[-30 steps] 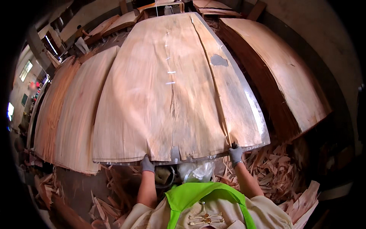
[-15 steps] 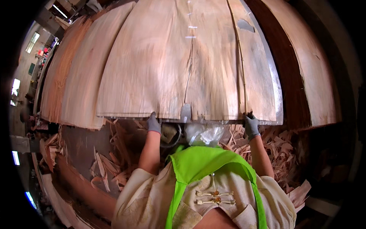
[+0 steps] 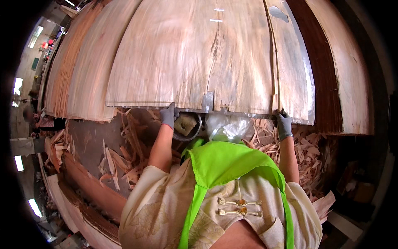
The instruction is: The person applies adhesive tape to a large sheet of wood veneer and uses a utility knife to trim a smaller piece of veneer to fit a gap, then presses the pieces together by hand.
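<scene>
A wide, pale wood veneer sheet (image 3: 178, 62) lies on the stack in front of me, its near edge facing my body. My left hand (image 3: 168, 116), in a grey glove, is closed on that edge left of the middle, fingertips on top. Farther right, my grey-gloved right hand (image 3: 283, 123) is closed at the same edge, beside the near end of a long thin stick (image 3: 274, 50) lying along the sheet. Its fingers are partly hidden. Between my hands, the sheet has a lengthwise crack and a grey patch (image 3: 208, 101) at the edge. A ragged hole (image 3: 278, 13) shows at far right.
More veneer sheets (image 3: 93, 62) lie at left, and another pale sheet (image 3: 342, 62) at right over dark reddish wood (image 3: 315, 54). Below the edge are a dark bucket (image 3: 185, 126) and clear plastic (image 3: 228, 126). Wood scraps (image 3: 306, 159) litter the floor.
My view has shifted, so the sheet's edge, both hands and the bucket appear higher in the picture. More of the bucket shows. Both hands keep their places on the edge.
</scene>
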The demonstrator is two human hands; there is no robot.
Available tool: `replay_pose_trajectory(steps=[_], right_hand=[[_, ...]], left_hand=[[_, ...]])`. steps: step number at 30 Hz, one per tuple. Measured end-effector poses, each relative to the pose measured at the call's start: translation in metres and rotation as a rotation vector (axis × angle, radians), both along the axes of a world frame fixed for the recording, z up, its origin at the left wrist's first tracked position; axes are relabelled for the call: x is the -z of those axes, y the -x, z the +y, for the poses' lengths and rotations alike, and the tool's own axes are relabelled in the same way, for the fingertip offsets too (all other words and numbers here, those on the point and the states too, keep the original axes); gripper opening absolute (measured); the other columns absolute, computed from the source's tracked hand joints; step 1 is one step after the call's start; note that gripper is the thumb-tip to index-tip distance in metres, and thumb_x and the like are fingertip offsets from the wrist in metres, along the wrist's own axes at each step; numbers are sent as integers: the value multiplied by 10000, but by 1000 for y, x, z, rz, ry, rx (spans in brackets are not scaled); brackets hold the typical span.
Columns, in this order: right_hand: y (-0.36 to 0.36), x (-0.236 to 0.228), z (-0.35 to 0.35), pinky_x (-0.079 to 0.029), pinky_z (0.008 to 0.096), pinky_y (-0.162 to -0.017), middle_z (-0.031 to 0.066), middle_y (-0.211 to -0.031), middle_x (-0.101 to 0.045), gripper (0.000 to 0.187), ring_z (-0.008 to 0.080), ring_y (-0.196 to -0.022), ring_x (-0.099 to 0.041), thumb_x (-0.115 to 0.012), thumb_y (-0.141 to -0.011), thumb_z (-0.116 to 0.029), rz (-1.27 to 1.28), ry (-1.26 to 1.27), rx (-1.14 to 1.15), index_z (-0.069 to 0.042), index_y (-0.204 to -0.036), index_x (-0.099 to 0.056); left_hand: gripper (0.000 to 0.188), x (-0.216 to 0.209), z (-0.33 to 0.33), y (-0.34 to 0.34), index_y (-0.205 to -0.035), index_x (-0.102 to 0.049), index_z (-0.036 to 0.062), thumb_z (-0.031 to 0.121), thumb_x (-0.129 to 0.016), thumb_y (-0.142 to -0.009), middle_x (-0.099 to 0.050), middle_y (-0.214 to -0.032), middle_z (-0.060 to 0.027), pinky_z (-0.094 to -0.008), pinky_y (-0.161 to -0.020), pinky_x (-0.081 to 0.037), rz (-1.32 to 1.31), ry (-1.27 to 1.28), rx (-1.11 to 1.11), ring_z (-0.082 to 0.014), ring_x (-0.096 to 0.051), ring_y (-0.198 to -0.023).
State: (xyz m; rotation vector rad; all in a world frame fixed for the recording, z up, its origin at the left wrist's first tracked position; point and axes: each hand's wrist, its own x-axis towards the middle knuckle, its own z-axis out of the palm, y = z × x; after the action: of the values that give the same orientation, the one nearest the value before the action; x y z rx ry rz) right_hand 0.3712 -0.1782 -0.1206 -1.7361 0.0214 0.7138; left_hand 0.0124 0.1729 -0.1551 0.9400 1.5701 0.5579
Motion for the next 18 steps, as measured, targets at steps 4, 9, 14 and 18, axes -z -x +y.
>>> replay_pose_trajectory(steps=[4,9,14,18], right_hand=[[-4,-11,-11,-362,218,-397,16,-626,-587,123,83,-445,-480,-634,-822,-157,55,38,-30,-40,-859,-632],[7,0,0,-348,238,-379,13,-599,-544,111,97,-419,-452,-610,-842,-138,86,54,-62,-35,-876,-589],[35,30,22,-392,249,-399,17,-592,-528,150,107,-440,-474,-599,-858,-164,110,-15,-187,-42,-940,-571],[48,37,27,-401,260,-395,16,-585,-534,176,105,-447,-494,-612,-863,-209,-44,116,-155,-37,-870,-575]], left_hand=[[287,-22,-14,-5,-744,-597,38,289,-599,-883,-591,-553,-69,-263,-330,-334,18,-47,98,-126,-471,-348],[265,-2,-4,-26,-1006,-649,49,273,-616,-870,-661,-936,-137,-291,-678,-507,230,-919,361,-193,-636,-832],[572,3,-20,-71,-1358,-414,183,518,-378,-896,-304,-1455,-113,-554,-1061,-143,1105,-1199,913,-333,-311,-1307],[559,-33,-11,-87,-1349,-426,152,486,-409,-901,-325,-1441,-146,-511,-1053,-213,1040,-944,1093,-317,-320,-1309]])
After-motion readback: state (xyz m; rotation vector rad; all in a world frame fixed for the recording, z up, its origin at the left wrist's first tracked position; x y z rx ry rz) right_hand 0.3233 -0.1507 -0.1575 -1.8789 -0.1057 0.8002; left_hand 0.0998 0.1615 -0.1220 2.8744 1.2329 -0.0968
